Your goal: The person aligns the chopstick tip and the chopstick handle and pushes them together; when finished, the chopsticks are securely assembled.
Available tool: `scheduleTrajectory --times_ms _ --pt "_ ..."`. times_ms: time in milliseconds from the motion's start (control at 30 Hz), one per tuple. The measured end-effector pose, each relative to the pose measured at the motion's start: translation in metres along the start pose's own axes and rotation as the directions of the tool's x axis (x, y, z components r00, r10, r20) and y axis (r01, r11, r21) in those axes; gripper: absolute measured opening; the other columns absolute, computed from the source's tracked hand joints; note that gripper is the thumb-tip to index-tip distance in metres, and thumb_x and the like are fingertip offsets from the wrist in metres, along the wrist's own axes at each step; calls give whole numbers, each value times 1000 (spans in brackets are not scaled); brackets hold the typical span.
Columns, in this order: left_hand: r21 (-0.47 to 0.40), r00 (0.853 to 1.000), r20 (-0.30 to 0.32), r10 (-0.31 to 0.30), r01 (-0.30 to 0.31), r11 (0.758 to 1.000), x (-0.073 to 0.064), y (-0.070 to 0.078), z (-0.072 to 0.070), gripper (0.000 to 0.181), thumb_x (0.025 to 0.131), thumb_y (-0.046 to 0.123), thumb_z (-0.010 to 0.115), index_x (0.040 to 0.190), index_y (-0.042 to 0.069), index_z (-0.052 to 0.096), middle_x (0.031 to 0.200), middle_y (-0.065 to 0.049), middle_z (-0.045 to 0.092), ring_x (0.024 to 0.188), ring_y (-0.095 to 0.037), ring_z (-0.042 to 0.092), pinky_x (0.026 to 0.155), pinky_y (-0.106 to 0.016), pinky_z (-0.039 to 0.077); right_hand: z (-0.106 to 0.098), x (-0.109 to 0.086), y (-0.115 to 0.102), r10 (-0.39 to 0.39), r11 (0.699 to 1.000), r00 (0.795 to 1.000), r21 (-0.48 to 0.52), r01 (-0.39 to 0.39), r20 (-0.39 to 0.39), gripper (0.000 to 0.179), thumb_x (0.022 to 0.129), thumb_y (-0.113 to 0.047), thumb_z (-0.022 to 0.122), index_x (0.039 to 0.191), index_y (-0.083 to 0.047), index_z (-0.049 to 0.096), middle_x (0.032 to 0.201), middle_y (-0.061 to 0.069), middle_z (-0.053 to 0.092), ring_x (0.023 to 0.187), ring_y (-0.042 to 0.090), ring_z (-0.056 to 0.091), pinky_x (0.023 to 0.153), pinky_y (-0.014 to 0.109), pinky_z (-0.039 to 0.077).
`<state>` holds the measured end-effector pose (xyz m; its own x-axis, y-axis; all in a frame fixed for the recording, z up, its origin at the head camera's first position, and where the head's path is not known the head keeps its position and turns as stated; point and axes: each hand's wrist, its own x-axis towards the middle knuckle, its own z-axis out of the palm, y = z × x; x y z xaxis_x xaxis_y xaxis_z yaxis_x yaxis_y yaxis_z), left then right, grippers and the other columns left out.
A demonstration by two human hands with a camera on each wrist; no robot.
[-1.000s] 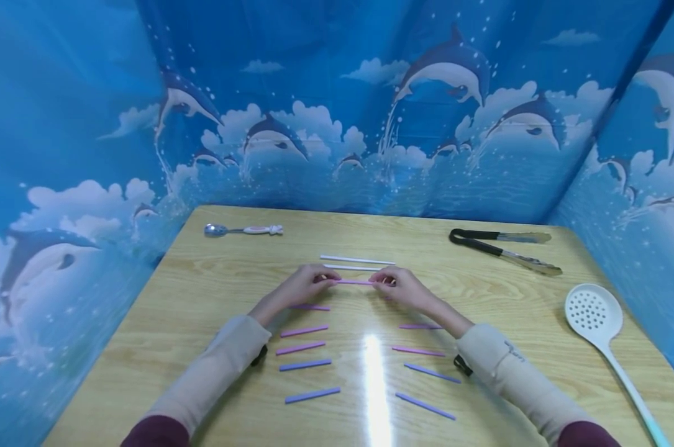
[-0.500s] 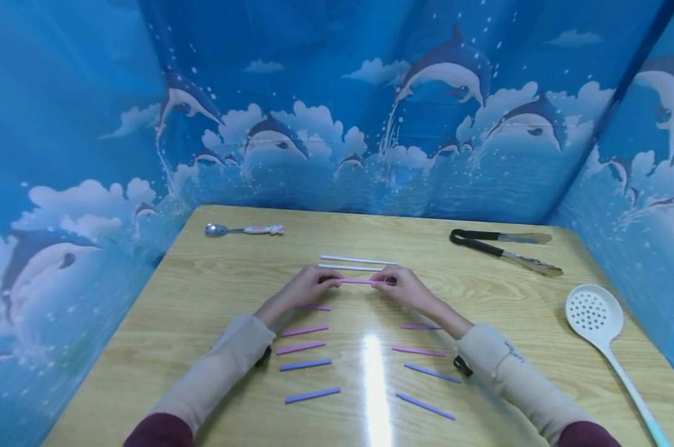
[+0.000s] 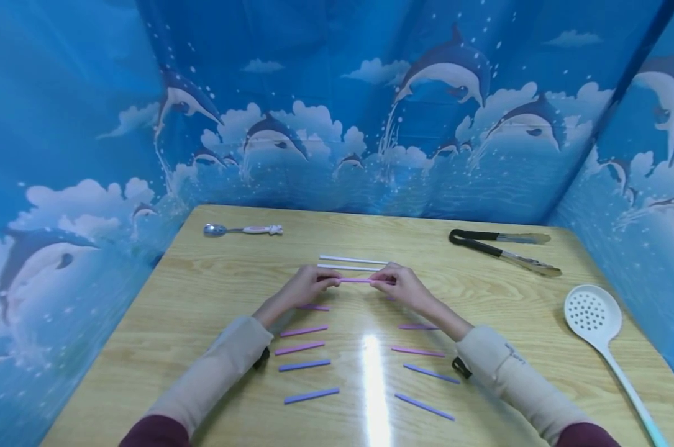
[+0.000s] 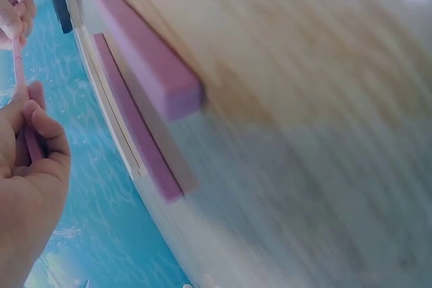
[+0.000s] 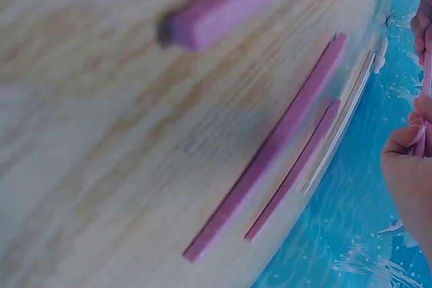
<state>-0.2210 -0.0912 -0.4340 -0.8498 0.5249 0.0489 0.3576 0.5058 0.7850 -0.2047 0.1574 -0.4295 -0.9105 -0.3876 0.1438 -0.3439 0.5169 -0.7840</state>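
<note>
In the head view, my left hand [image 3: 309, 284] and right hand [image 3: 399, 285] pinch a thin pink stick [image 3: 356, 280] near opposite ends, a short stretch showing between them. The left wrist view shows that same stick [image 4: 19, 65] running from the left hand's fingers [image 4: 50, 133] toward the right hand. Just beyond the hands lie two white sticks [image 3: 350, 267], partly covered by the right hand. Nearer to me, pink and purple sticks lie in two columns, one at left [image 3: 304, 331] and one at right [image 3: 417, 352]. Some are partly hidden under my forearms.
A spoon [image 3: 241, 230] with a pale handle lies at the back left of the wooden table [image 3: 163, 347]. Black-handled tongs [image 3: 501, 249] rest at the back right. A white skimmer [image 3: 594, 310] lies along the right side. A dolphin-print curtain [image 3: 337, 143] surrounds the table.
My left hand has shifted slightly to the right, leaving a bit less of the held stick showing between the hands. My right hand has barely moved.
</note>
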Motion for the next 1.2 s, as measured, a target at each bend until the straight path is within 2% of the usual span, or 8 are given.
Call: scheduleTrajectory --times_ms 333,567,733,800,967,1067,1200 --pt "-10 999 -18 31 -31 999 -3 -2 -1 24 93 13 60 111 1 68 96 -11 72 75 -17 64 62 -20 51 1 0 -2 13 1000 1000 23 -13 0 13 86 -6 68 95 3 71 82 5 60 69 8 50 58 17 46" --pt "-51 996 -44 77 -80 996 -8 -1 -1 22 91 9 62 108 -3 68 96 -15 72 72 -20 63 57 -19 47 3 -3 -5 -57 998 998 30 58 -16 12 85 -5 68 94 4 71 74 2 55 64 7 44 52 18 40" --pt "-63 993 -68 95 -100 993 -9 -1 0 22 91 7 62 108 -5 67 94 -16 72 69 -26 62 55 -18 47 5 -3 -7 -63 997 997 35 64 -34 13 84 -3 69 94 4 72 73 0 50 61 6 42 49 16 38" --pt "-54 992 -74 100 -104 993 -9 -1 0 22 91 7 61 108 -5 68 91 -16 72 63 -22 58 52 -18 44 5 -3 -8 -60 997 998 39 62 -36 13 85 -4 69 95 4 72 74 0 51 61 6 42 49 16 38" --pt "-37 993 -78 92 -95 995 -8 0 -3 23 92 10 61 110 -3 68 86 -17 71 56 -7 47 47 -18 38 4 -1 -10 -92 995 994 24 94 -53 13 85 -4 69 95 4 72 74 2 52 62 6 44 50 16 40" --pt "-28 994 -71 79 -81 996 -7 1 -3 25 93 12 61 112 -2 67 87 -15 72 57 -12 50 48 -19 39 2 1 -9 -127 992 990 -13 126 -66 12 83 -2 69 93 4 72 73 1 51 62 5 43 51 17 41" --pt "-5 997 -54 53 -53 999 -3 3 -2 26 93 15 60 114 0 67 89 -14 72 63 -18 55 52 -20 42 0 2 -6 -128 991 990 -45 125 -66 11 83 -2 70 92 4 71 71 0 49 63 6 42 52 17 39"
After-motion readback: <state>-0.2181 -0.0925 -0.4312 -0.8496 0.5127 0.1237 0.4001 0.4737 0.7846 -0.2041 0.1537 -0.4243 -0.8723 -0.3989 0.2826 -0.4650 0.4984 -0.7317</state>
